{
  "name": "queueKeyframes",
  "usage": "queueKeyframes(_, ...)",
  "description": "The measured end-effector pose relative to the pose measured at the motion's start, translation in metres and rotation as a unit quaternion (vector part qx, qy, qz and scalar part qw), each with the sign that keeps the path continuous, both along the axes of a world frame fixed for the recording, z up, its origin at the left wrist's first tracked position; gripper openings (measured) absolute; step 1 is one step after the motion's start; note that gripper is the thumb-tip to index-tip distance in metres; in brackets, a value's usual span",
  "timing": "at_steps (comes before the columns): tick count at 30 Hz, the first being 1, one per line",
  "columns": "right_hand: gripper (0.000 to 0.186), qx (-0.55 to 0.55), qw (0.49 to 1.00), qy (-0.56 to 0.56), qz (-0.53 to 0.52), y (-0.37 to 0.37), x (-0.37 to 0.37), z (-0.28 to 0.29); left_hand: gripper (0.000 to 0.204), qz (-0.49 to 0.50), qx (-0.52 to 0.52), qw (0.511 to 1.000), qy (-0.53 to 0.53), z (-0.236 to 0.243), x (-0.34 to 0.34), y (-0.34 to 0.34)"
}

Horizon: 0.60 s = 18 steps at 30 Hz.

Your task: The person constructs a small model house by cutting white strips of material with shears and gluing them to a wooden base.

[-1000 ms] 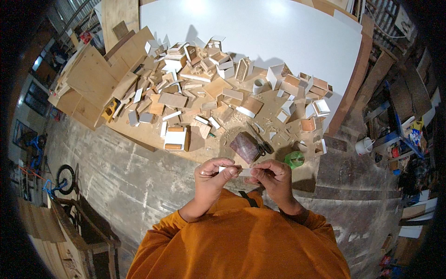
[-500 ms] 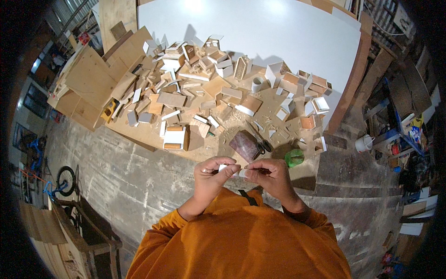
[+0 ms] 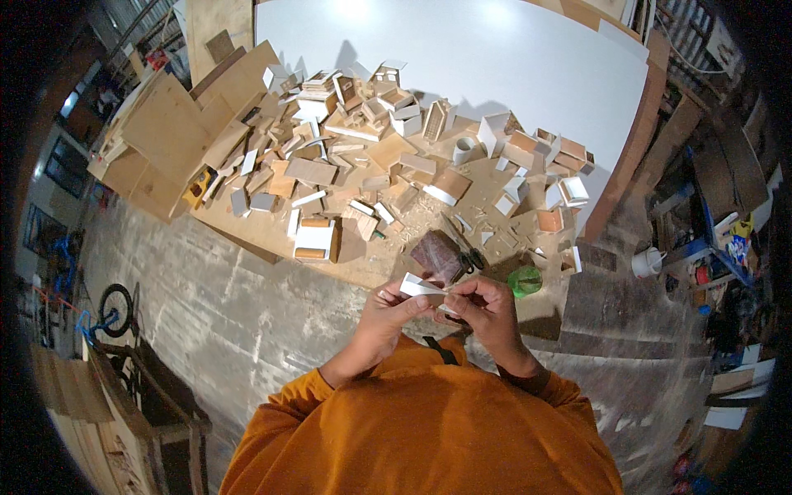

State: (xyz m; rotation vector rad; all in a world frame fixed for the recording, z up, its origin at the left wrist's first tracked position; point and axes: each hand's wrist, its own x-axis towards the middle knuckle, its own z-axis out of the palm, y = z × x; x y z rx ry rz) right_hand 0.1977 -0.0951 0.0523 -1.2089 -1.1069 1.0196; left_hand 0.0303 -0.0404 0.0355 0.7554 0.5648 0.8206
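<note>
Both hands are raised in front of my orange top, just off the worktable's near edge. My left hand (image 3: pixel 393 307) grips a small white folded piece (image 3: pixel 419 285), thin like card or board, between thumb and fingers. My right hand (image 3: pixel 482 304) pinches the right end of the same piece. Its exact make I cannot tell, as fingertips cover part of it. On the table just beyond my hands lie a dark brown block (image 3: pixel 437 256) and a pair of black-handled scissors (image 3: pixel 471 260). A green translucent container (image 3: pixel 525 281) stands to the right of them.
Wood offcuts and small box-like models crowd the worktable (image 3: pixel 346 268). A large white panel (image 3: pixel 495 58) lies behind them. Plywood boxes (image 3: pixel 157 140) stand at the left, beside a yellow tool (image 3: pixel 197 190). A white bucket (image 3: pixel 648 261) is off to the right, a blue bicycle (image 3: pixel 111 315) far left.
My hands have turned the white piece, so more of its broad, folded face shows above the fingers. The view has shifted slightly; the things on the table look unmoved.
</note>
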Motion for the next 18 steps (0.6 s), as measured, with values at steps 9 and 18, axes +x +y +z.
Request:
queueKeyframes(9,0.016,0.002,0.999,-0.052,-0.016,0.001,-0.001,-0.016,0.012,0.048,0.011,0.998,0.024,-0.008,0.003,-0.002)
queueKeyframes(18,0.016,0.003,1.0,-0.028,-0.015,0.001,-0.002,-0.016,0.009,0.068,0.009,0.997,0.025,-0.007,0.008,0.001)
